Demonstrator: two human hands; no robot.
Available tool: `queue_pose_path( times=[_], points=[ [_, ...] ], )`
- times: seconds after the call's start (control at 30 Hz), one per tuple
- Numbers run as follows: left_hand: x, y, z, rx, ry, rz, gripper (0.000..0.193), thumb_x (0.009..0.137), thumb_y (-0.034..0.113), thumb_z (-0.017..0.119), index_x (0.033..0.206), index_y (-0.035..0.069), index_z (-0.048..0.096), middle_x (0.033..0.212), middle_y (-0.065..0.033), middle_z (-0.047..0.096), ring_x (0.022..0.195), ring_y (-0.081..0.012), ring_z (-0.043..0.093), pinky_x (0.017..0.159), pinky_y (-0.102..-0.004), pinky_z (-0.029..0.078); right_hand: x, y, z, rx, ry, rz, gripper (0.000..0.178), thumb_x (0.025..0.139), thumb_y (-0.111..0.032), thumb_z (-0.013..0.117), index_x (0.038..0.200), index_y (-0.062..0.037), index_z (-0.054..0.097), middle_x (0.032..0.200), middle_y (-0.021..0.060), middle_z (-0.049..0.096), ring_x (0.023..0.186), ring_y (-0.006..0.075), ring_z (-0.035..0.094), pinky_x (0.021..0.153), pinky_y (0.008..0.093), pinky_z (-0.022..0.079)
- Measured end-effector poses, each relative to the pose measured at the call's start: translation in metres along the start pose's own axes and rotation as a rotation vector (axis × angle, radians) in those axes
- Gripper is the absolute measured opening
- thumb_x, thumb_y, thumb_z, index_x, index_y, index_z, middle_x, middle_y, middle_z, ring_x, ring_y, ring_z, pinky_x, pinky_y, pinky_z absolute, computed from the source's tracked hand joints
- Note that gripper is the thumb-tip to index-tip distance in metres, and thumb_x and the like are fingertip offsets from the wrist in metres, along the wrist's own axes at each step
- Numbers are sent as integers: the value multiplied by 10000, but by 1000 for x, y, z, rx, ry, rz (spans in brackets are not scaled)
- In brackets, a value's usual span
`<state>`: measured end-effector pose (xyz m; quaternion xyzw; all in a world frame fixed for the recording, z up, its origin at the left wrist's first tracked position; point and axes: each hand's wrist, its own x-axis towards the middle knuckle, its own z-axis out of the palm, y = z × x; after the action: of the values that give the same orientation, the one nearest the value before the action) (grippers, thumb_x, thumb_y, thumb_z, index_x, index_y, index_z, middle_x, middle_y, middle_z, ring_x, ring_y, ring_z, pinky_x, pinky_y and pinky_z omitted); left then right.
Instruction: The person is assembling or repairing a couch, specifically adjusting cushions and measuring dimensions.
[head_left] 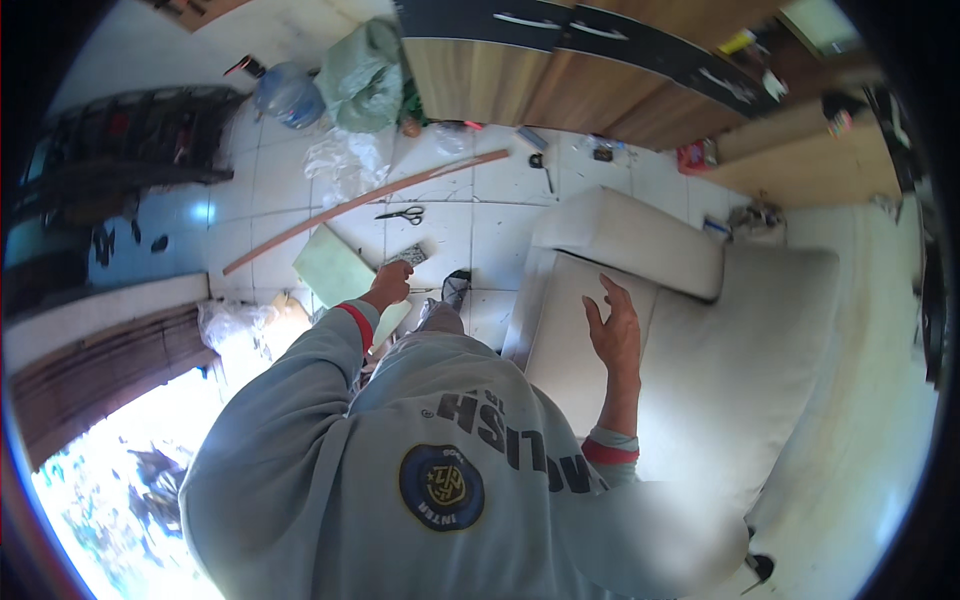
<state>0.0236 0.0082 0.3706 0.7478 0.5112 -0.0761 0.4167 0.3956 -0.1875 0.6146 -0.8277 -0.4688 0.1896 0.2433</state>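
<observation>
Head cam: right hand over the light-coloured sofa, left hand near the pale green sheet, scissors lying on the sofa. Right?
Not quite: the scissors lie on the tiled floor, as the head view shows. The rest stands: right hand over the light-coloured sofa, left hand near the pale green sheet.

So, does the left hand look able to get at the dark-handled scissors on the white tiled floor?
Probably yes: nothing covers the scissors, lying beyond the left hand, though its height is unclear.
</observation>
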Motion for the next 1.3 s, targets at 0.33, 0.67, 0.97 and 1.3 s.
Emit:
queue_pose_path(
  times=[0.33, 0.67, 0.97, 1.3],
  points=[
    [-41, -13, 8, -86, -10, -295, 372, 808, 208, 702, 1119, 20, 621, 958, -164, 706, 887, -273, 701, 764, -397, 557, 149, 7, 141, 21, -488, -210, 505, 865, -302, 686, 1280, -47, 552, 1225, 194, 622, 1135, 373, 595, 956, 427, 482],
    [25, 35, 95, -272, -105, -600, 704, 867, 441, 625, 1398, 32, 410, 1399, -238, 462, 1255, -393, 494, 1050, -459, 406, 262, 210, 359, -258, -1016, 130, 540, 873, -412, 648, 1263, -48, 572, 1237, 213, 621, 1162, 369, 586, 993, 404, 472],
    [101, 69, 132, -60, -233, -841, 697, 770, 421, 732, 1353, 113, 508, 1319, -153, 564, 1287, -309, 473, 1036, -429, 410, 491, 370, 499, -469, -526, 11, 576, 896, -343, 623, 1387, -105, 439, 1276, 238, 578, 1170, 397, 569, 978, 456, 477],
    [108, 36, 98, -171, -175, -777, 432, 823, 318, 706, 1171, 72, 635, 1146, -145, 653, 1089, -339, 612, 957, -418, 470, 422, 367, 644, -520, -81, 37, 427, 785, -395, 757, 1119, -201, 575, 1152, 151, 540, 1042, 382, 583, 808, 495, 530]
  ],
)
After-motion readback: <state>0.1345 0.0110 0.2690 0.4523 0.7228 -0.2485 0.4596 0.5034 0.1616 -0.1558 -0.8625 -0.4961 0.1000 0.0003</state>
